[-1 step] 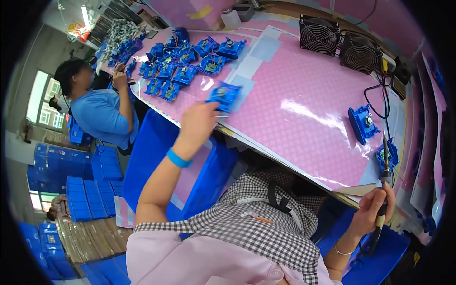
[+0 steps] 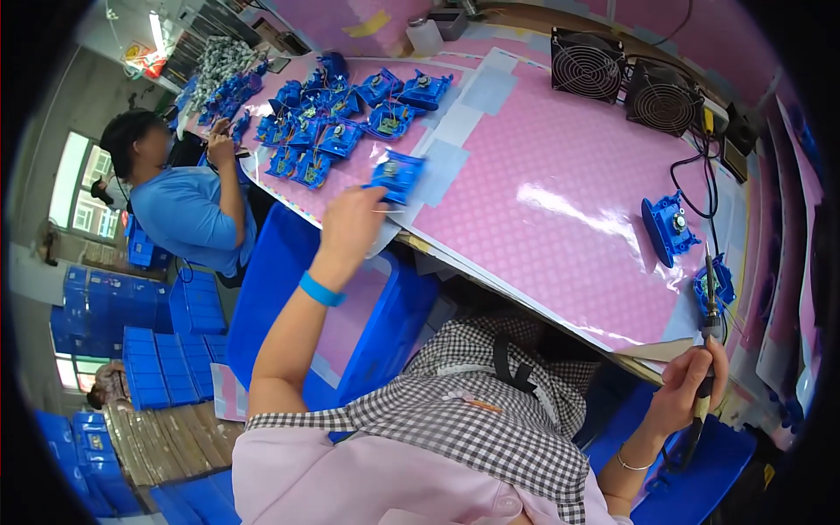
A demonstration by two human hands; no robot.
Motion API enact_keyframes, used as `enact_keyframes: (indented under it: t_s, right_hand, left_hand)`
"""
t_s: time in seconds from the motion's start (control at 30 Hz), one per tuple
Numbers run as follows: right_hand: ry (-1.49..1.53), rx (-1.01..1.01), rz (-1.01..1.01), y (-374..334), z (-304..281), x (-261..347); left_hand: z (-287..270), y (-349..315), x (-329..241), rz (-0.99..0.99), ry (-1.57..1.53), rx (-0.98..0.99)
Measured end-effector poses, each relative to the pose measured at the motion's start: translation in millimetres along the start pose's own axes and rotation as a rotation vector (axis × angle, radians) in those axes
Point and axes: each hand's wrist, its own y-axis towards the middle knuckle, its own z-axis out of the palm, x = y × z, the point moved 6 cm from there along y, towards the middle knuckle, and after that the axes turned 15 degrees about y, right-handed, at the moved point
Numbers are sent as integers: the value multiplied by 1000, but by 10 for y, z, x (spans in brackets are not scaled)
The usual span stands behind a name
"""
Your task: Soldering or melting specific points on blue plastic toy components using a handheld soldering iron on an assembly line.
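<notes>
My left hand point(image 2: 350, 223) reaches out over the pink work mat point(image 2: 542, 184) and grips a blue plastic motor part point(image 2: 395, 175) near the mat's left edge. Just beyond it lies a spread of several similar blue parts point(image 2: 350, 114). My right hand point(image 2: 691, 389) is low at the right, closed on a soldering iron point(image 2: 707, 341) that points upward. Its tip is close to a blue part point(image 2: 716, 287) at the table's near right edge. Another blue part point(image 2: 669, 226) stands on the mat a little farther in.
Two black fans point(image 2: 586, 63) point(image 2: 661, 96) stand at the back with cables running right. A co-worker in a blue shirt point(image 2: 188, 210) handles parts at the left end of the table. A blue bin point(image 2: 385, 332) sits below the table; blue crates point(image 2: 149, 350) are stacked at left.
</notes>
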Motion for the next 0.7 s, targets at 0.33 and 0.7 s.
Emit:
enact_keyframes:
  t_s: [0.33, 0.7]
  right_hand:
    - [-137, 79, -155, 101, -52, 136]
    - [-1054, 197, -412, 389, -221, -321]
  left_hand:
    - [-530, 130, -120, -90, -277, -344]
    - [-699, 356, -2963, 399, -1133, -163]
